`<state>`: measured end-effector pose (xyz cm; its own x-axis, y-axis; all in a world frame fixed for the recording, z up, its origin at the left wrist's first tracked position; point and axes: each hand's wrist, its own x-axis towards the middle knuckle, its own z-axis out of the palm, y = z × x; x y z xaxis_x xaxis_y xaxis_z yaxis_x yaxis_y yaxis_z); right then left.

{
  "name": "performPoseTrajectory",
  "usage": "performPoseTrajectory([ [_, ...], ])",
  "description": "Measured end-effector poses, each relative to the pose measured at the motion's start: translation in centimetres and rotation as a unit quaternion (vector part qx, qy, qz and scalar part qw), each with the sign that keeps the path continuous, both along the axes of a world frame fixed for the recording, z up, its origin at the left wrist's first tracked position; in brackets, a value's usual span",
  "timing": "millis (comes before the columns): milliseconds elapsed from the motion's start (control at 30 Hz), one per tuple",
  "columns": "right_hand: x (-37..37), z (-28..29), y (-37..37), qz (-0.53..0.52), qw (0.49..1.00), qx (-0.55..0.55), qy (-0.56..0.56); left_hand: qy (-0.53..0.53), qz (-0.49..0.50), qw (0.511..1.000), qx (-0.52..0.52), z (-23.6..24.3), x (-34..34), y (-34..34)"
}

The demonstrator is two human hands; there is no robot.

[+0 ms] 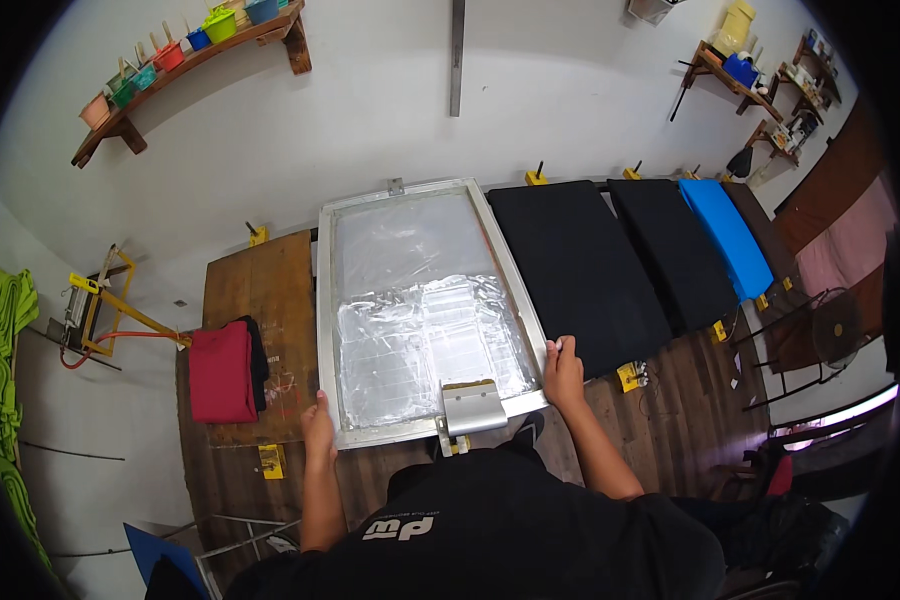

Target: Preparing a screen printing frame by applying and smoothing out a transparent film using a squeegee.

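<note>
Steadying the rectangular silver metal-framed screen (327,300) seems the step in hand; the next move likely calls for level, even support. It sits between a flat brown wooden board (255,285) and a black rectangular board (580,270), left hand (319,427) and right hand (565,374) gripping its opposite near sides narrowly

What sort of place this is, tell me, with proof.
Probably a screen-printing workshop: a silver metal-framed rectangular screen, two flat black-covered rectangular boards side by side, and small colourful tubs on a brown wooden wall shelf.
</note>
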<state>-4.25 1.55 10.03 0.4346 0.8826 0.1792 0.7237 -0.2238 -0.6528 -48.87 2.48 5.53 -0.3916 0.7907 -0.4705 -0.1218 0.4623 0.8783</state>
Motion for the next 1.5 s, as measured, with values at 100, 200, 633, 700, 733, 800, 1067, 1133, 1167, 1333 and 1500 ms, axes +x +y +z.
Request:
performPoseTrajectory([
  [100,0.0,0.1,0.5,0.002,1.0,0.002,0.007,-0.002,0.002,1.0,-0.001,-1.0,-0.4,0.4],
  [200,0.2,0.1,0.7,0.011,1.0,0.018,0.001,-0.005,-0.004,1.0,0.001,-0.9,-0.6,0.5],
  [633,0.6,-3.1,0.3,0.006,1.0,-0.006,-0.011,-0.006,-0.011,1.0,-0.016,-4.8,-0.3,0.2],
  [700,0.9,-3.9,0.8,0.004,1.0,-0.006,-0.009,-0.012,-0.023,0.999,-0.025,-4.6,0.0,0.2],
  [733,1.0,-4.2,0.8,0.001,1.0,-0.015,-0.005,0.016,-0.022,0.999,-0.035,-4.7,0.2,0.3],
  [800,1.3,-4.7,1.1,0.0,1.0,-0.003,-0.002,0.045,-0.023,0.997,-0.053,-4.7,0.6,0.4],
  [1067,1.4,-5.8,0.8,-0.005,1.0,-0.019,0.005,0.007,-0.004,1.0,-0.029,-6.8,1.1,-0.2],
  [1133,1.4,-5.9,0.8,-0.002,1.0,-0.012,0.006,0.009,-0.01,0.999,-0.032,-7.7,0.6,-0.3],
  [1167,1.5,-6.1,0.8,-0.001,1.0,-0.011,0.006,0.011,-0.016,0.999,-0.033,-8.1,0.6,-0.2],
  [1333,1.4,-7.1,0.5,0.005,1.0,-0.005,-0.001,0.074,-0.015,0.997,-0.014,-9.9,0.7,-0.4],
  [1500,1.1,-7.3,-0.3,-0.003,1.0,0.002,-0.004,0.119,-0.023,0.992,-0.026,-10.0,1.0,-0.3],
])
